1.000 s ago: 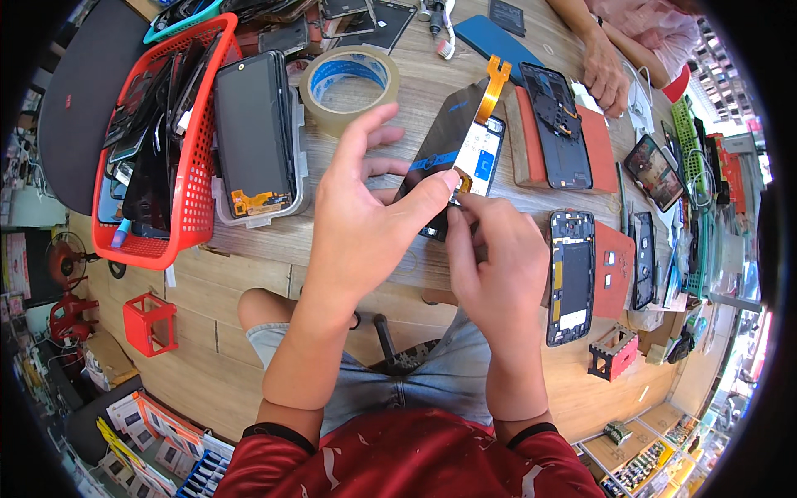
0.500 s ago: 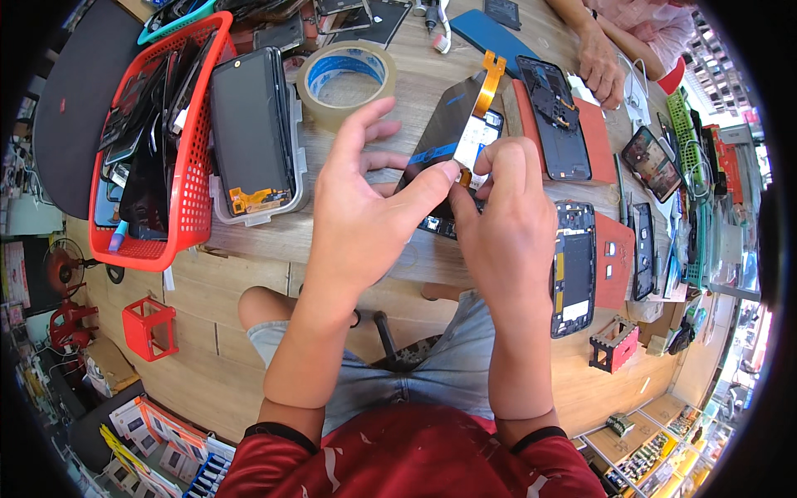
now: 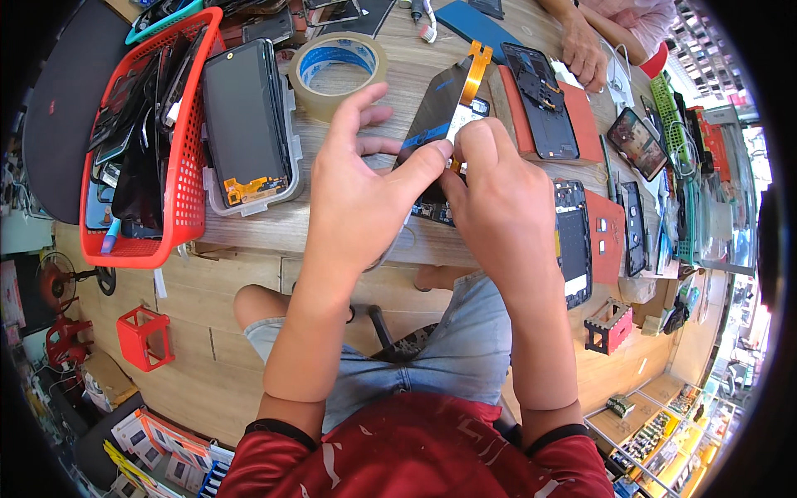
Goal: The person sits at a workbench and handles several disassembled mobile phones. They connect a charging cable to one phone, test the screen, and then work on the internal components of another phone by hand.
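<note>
My left hand (image 3: 353,187) grips a dark phone screen (image 3: 433,106) by its lower part, thumb in front, with some fingers spread beside it. The screen stands tilted up and has blue marks on its film. An orange flex cable (image 3: 475,70) sticks up along its right edge. My right hand (image 3: 502,191) is closed in a pinch right against my left thumb tip, at the screen's lower right edge; what lies between those fingers is hidden. Below and behind them, parts of an opened phone body (image 3: 433,209) with its circuit board show, mostly covered by my hands.
Left stand a red basket (image 3: 184,178) of phone parts and a clear box (image 3: 295,170) holding screens, with a tape roll (image 3: 378,79) beside them. A phone housing (image 3: 540,104) rests on a red-brown block (image 3: 508,95); a phone frame (image 3: 573,249) lies nearer. Another person's hand (image 3: 585,54) rests far right.
The view has shifted slightly, so the table things sit a little higher and further left. My right hand has turned slightly over the pinch point; both hands stay at the screen's lower edge.
</note>
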Tool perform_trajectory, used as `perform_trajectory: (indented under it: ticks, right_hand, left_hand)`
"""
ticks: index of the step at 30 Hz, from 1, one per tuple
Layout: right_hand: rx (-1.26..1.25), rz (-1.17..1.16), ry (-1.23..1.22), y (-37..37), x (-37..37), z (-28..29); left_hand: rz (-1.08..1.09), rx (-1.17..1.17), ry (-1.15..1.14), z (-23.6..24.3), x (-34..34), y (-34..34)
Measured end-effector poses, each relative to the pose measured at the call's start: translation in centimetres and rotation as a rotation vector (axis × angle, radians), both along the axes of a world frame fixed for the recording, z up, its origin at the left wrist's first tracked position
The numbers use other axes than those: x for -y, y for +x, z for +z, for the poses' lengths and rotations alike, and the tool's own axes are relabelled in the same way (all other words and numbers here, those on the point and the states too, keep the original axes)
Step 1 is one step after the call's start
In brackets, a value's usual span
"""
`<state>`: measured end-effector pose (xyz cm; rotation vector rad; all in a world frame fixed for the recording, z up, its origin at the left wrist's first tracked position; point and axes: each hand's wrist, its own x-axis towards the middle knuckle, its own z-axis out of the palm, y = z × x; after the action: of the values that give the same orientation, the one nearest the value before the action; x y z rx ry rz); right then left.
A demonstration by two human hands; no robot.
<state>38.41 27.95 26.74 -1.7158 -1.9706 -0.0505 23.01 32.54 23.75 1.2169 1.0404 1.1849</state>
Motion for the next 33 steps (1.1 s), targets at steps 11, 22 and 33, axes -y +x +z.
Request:
perform_trajectory:
  ticks: [11, 22, 33]
  right_hand:
    - [0.294, 0.067, 0.157, 0.3, 1.2, -1.7]
    - [0.327, 0.034, 0.349, 0.1, 1.3, -3.8]
    - [0.327, 0.038, 0.362, 0.1, 1.7, -4.2]
  left_hand:
    - [0.012, -0.004, 0.011, 0.1, 0.1, 0.1]
    - [0.021, -0.021, 0.02, -0.1, 0.1, 0.2]
    - [0.033, 0.006, 0.005, -0.2, 0.2, 0.5]
